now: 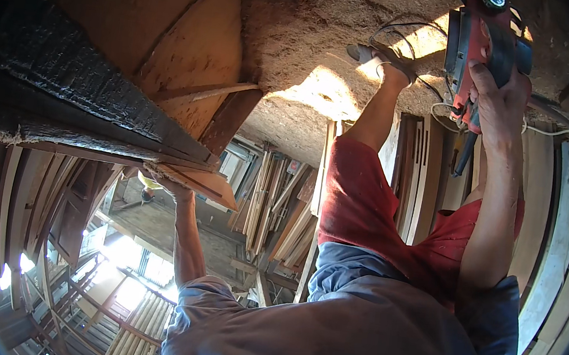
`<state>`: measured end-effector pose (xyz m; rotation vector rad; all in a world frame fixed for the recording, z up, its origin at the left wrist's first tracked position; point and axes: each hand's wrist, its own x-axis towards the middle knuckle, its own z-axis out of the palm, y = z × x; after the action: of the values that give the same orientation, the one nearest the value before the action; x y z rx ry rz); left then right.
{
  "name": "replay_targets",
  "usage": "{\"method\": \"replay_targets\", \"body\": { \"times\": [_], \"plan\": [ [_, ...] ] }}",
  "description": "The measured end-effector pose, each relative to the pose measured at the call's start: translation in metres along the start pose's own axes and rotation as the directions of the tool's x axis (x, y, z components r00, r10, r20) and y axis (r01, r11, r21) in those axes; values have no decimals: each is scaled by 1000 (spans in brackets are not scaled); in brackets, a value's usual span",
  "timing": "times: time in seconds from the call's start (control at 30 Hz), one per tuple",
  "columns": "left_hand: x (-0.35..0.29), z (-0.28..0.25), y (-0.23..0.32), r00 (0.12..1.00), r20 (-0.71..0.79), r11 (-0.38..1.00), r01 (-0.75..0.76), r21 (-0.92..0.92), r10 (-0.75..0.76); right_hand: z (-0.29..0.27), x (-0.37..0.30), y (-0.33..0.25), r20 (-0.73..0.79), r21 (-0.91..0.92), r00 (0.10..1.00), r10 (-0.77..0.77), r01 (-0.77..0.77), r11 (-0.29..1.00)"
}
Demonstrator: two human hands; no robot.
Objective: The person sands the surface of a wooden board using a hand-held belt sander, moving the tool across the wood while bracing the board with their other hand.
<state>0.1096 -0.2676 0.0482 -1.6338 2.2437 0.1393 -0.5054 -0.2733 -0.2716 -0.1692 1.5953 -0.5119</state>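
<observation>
At the upper right, my right hand (505, 107) is wrapped round the handle of a red and black electric hand planer (476, 49), which has a round dial at its far end. The planer is held up off the ground beside my leg. On the left, my left arm reaches out, and my left hand (171, 185) grips the edge of a light brown piece of wood (211, 185); part of its fingers is hidden. That piece lies against the end of a long, dark, rough-faced beam (86, 87). Beyond the beam stands a broad brown wooden panel (192, 64).
Shavings cover the ground (293, 33), where a dark power cord (390, 28) loops near my foot (386, 63). Stacked boards (282, 198) lean behind me, and more planks (557, 227) stand at the right. Tall boards (19, 191) line the left side.
</observation>
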Motion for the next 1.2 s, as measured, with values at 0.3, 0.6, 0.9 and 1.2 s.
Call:
{"method": "replay_targets", "body": {
  "times": [0.3,0.6,0.9,1.2],
  "plan": [
    [-2,5,1,999,-34,999,1,-44,-3,3,4,-1,-7,-65,1000,31,-31,997],
    [6,9,7,997,-36,992,58,-112,-62,8,6,2,-21,-60,999,-39,38,997],
    [-2,4,-5,998,33,998,54,-42,-52,7,9,10,-7,-90,999,-49,49,995],
    [15,3,15,999,-29,997,37,-74,-39,13,3,-1,-3,-59,1000,-27,27,998]
  ]
}}
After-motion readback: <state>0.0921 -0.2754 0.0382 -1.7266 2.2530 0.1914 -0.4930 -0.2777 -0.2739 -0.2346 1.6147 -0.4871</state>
